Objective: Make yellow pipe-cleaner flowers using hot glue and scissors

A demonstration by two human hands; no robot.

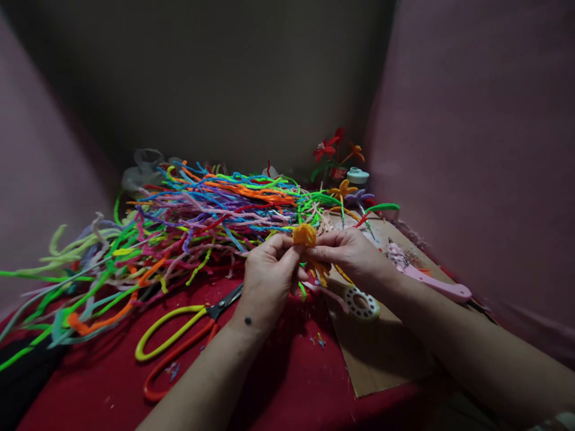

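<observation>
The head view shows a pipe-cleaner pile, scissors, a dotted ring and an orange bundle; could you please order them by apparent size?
1. Pipe-cleaner pile
2. Scissors
3. Dotted ring and orange bundle: too alike to rank; fingers partly cover the bundle.

The left hand [272, 272] and right hand [354, 254] pinch an orange fuzzy piece [304, 235]; from it, scissors [216, 310] lie at 8 o'clock, colourful stems [251, 194] at 10, a red flower [327, 148] at 1.

Room nearside of hands [271, 269], pipe-cleaner heap [202, 209] beyond
</observation>
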